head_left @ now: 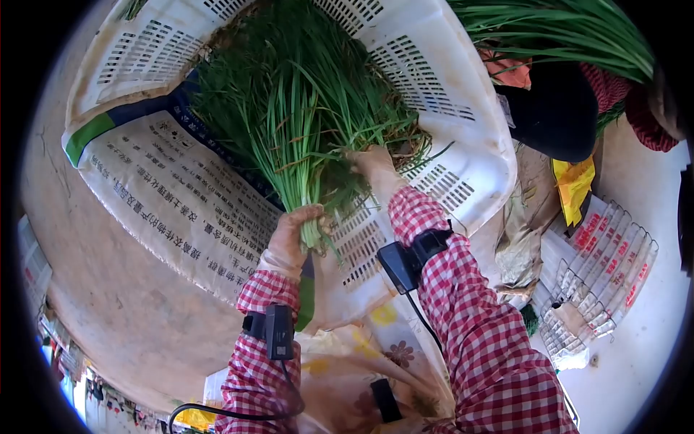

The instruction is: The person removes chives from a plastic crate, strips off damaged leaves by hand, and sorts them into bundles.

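My left hand (290, 233) is closed round the pale base ends of a bunch of garlic chives (300, 145), whose long green leaves fan away from me. Over the near side of the crate, my right hand (374, 168) has its fingers curled into loose, partly yellowed chive leaves (361, 137). Its fingertips are partly hidden among them. More chives (253, 65) fill the large white plastic crate (488, 137) beneath both hands. A printed woven sack (166, 188) hangs over the crate's left side.
Another person (553, 108) in dark clothing is at the upper right, beside a large bundle of chives (564, 32). A wire rack (600, 267) with red-printed plastic and a yellow bag (573, 184) stand at the right. A flowered apron (361, 362) covers my lap.
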The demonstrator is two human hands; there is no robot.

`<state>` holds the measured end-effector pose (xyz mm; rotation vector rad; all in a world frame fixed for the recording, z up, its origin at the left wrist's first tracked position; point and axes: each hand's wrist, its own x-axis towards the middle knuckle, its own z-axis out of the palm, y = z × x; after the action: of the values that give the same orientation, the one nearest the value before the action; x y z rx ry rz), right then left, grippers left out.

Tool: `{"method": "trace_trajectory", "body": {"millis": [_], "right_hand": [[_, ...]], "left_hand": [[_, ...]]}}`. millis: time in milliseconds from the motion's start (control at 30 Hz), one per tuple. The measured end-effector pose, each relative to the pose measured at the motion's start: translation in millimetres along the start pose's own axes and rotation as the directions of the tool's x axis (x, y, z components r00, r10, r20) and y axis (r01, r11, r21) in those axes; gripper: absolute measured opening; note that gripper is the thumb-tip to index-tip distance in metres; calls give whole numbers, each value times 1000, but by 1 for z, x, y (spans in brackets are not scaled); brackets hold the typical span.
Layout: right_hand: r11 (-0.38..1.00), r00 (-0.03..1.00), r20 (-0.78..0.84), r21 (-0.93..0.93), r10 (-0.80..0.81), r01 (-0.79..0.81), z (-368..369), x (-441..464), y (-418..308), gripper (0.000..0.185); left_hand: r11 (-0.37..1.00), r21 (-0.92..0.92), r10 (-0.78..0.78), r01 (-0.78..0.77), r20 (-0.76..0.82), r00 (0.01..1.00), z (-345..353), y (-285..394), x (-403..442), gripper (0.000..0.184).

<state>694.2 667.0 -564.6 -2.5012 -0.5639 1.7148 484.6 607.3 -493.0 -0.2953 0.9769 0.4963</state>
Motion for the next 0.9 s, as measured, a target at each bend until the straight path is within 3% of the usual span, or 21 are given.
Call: {"method": "trace_trajectory", "body": {"millis": [100, 133, 167, 200, 233, 300, 333, 367, 433, 500, 567, 667, 700, 767, 800, 833, 900], "right_hand": [[993, 992, -54, -6, -115, 115, -11, -16, -3, 29], [975, 971, -88, 17, -220, 223, -24, -19, -6, 21], [946, 936, -139, -35, -324, 322, -39, -17, -10, 23], [896, 863, -257, -221, -436, 386, -55, -27, -21, 26], [888, 821, -341, -225, -458, 402, -68, -33, -24, 31], [814, 827, -420, -576, -373, 75, -77, -18, -11, 32], [717, 889, -290, -694, -355, 59, -82, -8, 2, 35], [603, 938, -158, -795, -307, 64, -84, 4, 18, 39], [512, 980, -46, -857, -196, 62, -73, -5, 16, 50], [570, 988, -84, -821, -130, 5, -52, -26, -10, 67], [327, 955, 70, -930, -290, 167, -24, -67, -40, 91], [171, 946, 177, -958, -273, 229, 23, -40, -21, 101], [123, 872, 128, -970, -473, 209, 41, -22, -4, 106], [49, 605, 39, -990, -796, 130, 74, 17, 39, 116], [134, 798, 268, -909, -540, 396, 51, -12, 9, 114], [71, 728, 269, -914, -630, 400, 52, -1, 24, 111], [136, 803, 404, -854, -438, 503, 36, -11, 31, 106]], "left_hand": [[1000, -6, 11, -11, -22, 1000, -9, -3, 6, 15], [1000, 3, 18, -18, -18, 1000, -12, -4, 8, 15], [1000, 13, 26, -26, -14, 1000, -15, -4, 10, 15], [1000, -3, 31, -31, -26, 999, -12, -4, 9, 15], [999, -38, 34, -37, -57, 998, -10, -4, 7, 15], [993, -108, 32, -43, -104, 994, -3, -3, 5, 15], [983, -168, 33, -75, -241, 970, 19, 5, -6, 15], [979, -192, 43, -70, -141, 989, 11, 4, -2, 15], [971, -232, 58, -47, 42, 997, -13, 0, 4, 16], [982, -169, 77, -79, -15, 997, -15, -1, 5, 17], [988, -141, 66, -64, 12, 998, -7, 2, 1, 17], [978, -203, 47, -51, -23, 999, -5, -1, 4, 16], [978, -206, 30, -38, -43, 999, -5, 0, 3, 16], [985, -169, 24, -34, -60, 998, 2, 4, -1, 15], [987, -152, 36, -46, -72, 997, 2, 5, -1, 15], [989, -135, 42, -54, -87, 995, 0, 6, -3, 15], [982, -184, 30, -47, -92, 995, 5, 9, -3, 15]]}}
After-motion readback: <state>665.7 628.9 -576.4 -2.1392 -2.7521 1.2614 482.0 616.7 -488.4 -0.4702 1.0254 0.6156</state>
